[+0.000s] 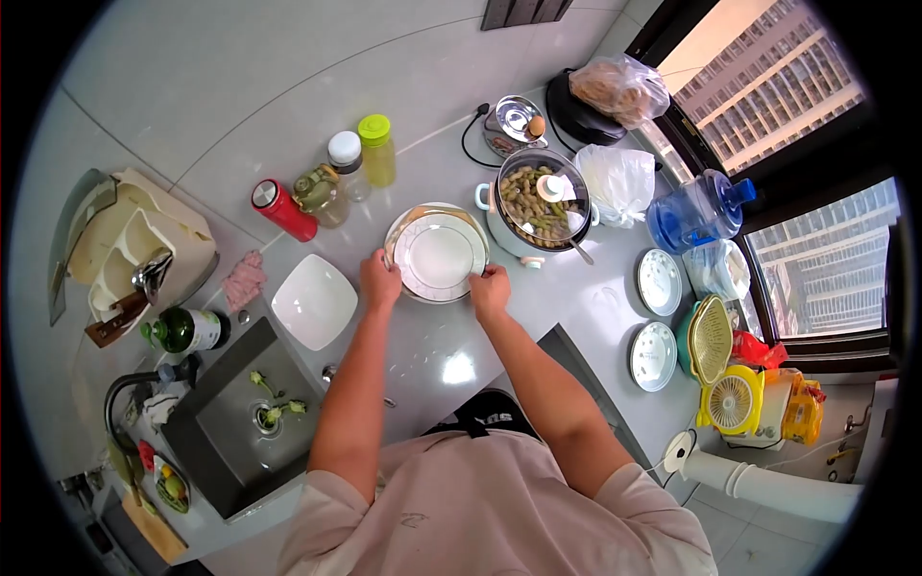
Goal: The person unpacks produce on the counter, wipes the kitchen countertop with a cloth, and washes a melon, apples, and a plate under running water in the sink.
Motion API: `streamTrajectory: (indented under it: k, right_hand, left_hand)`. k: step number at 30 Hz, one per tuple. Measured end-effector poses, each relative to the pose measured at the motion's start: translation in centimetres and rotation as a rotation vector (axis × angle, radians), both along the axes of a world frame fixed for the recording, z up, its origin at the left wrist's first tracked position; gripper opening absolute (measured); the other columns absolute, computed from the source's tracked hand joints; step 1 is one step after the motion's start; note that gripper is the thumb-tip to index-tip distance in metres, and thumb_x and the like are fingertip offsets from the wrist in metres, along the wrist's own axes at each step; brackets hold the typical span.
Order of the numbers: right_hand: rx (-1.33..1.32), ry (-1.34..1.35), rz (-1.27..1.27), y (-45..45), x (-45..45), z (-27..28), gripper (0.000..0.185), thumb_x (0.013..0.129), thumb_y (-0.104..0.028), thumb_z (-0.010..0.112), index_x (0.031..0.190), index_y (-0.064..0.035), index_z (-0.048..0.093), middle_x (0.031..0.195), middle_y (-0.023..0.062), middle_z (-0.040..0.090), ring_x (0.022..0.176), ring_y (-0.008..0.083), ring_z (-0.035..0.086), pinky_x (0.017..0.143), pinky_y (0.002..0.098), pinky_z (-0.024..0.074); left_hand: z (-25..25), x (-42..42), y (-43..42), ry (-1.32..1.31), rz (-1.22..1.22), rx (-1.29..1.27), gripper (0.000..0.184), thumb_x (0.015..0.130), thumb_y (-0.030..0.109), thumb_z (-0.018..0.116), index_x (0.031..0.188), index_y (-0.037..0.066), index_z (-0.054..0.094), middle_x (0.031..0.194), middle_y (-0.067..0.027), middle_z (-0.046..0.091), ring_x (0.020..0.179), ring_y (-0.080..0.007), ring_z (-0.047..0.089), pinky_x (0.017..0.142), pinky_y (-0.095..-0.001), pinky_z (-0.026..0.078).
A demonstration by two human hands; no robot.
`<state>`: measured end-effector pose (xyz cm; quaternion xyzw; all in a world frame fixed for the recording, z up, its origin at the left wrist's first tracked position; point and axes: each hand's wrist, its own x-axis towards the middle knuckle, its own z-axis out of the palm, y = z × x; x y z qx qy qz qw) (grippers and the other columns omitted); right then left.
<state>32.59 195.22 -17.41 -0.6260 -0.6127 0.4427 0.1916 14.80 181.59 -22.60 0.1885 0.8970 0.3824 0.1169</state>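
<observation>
A white plate [434,252] with a fine patterned rim sits at the middle of the counter, on top of a larger plate [396,228] with a tan band. My left hand [380,279] pinches the rim on the left side, and my right hand [491,291] pinches it at the lower right. Whether the fingers grip only the top plate or the one beneath too, I cannot tell. Left of the plates lies a square white dish [315,301]. To their upper right stands a pot [523,235] of peanut-like pods under a glass lid.
Bottles [331,194] line the back wall. A grey sink [230,422] with green scraps is at the left. Two small plates [659,281] [653,356], a blue water jug [696,216], colanders [710,338] and a yellow fan [732,399] stand at the right.
</observation>
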Motion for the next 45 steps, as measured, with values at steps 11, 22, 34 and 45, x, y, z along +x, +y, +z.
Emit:
streamTrajectory:
  k: [11,22,34,45]
  right_hand:
    - [-0.303,0.294,-0.14,0.0,-0.2,-2.1,0.019,0.078,-0.006,0.075,0.089,-0.0045,0.06,0.08,0.0045,0.061,0.068,0.0148,0.054,0.057,0.0327,0.0419]
    - [-0.236,0.467,-0.181,-2.5,-0.8,-1.3,0.029,0.084,-0.005,0.073,0.108,-0.0032,0.056,0.089,0.0029,0.059,0.08,0.0132,0.054,0.072,0.0309,0.0479]
    - [-0.437,0.71,-0.116,-3.6,4.0,0.7,0.041,0.091,0.005,0.061,0.132,-0.004,0.057,0.095,0.0043,0.07,0.078,0.0124,0.065,0.062,0.0284,0.0506]
    - [-0.576,0.726,-0.157,-2.6,15.0,-1.7,0.047,0.086,0.002,0.064,0.133,-0.0036,0.061,0.102,0.0062,0.072,0.085,0.0142,0.066,0.07,0.0299,0.0517]
  left_hand:
    - [0.3,-1.3,0.6,-0.281,0.118,0.162,0.047,0.078,-0.001,0.069,0.125,0.003,0.066,0.102,-0.014,0.069,0.094,-0.0279,0.068,0.08,-0.0384,0.055]
    - [1.0,-0.8,-0.5,-0.6,0.237,0.319,0.052,0.079,-0.005,0.068,0.13,0.007,0.066,0.09,-0.0018,0.062,0.082,-0.0156,0.06,0.077,-0.0313,0.052]
    - [2.3,4.1,-1.6,-0.445,0.234,0.372,0.054,0.086,-0.001,0.071,0.139,-0.001,0.06,0.113,-0.0102,0.072,0.101,-0.0205,0.068,0.089,-0.0339,0.053]
    - [5.0,14.8,-2.0,-0.406,0.163,0.389,0.033,0.091,0.0,0.069,0.124,0.0,0.066,0.105,-0.009,0.072,0.093,-0.02,0.068,0.084,-0.0349,0.053]
